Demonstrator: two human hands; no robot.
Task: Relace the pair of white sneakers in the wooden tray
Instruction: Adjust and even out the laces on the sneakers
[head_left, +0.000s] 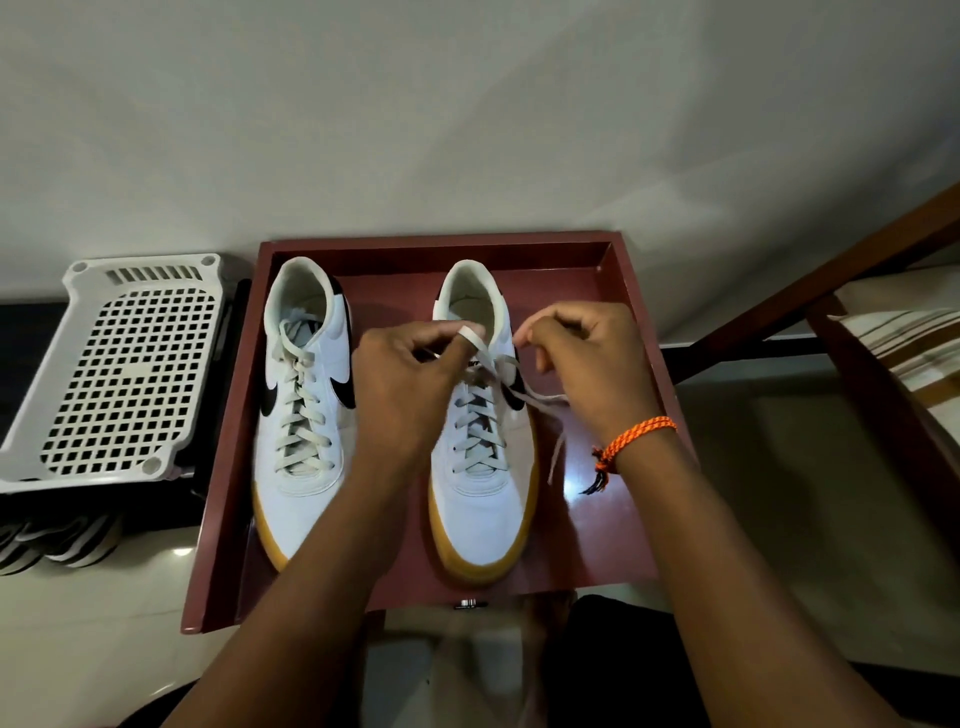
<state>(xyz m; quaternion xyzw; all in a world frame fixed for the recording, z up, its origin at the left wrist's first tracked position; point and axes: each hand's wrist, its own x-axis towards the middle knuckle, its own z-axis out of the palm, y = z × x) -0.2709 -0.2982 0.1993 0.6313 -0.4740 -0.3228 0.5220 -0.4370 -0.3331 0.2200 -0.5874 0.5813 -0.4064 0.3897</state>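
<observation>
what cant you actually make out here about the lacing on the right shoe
Head view, the only one:
- Top eyelets of the right sneaker: covered by the left hand and right hand.
- How the lace is crossed or knotted between the hands: hidden by the fingers and motion-blurred.
- The lace's loose end on the wooden tray: blurred, tip unclear.
- The left sneaker: top of its lacing too small to tell whether it is tied.
</observation>
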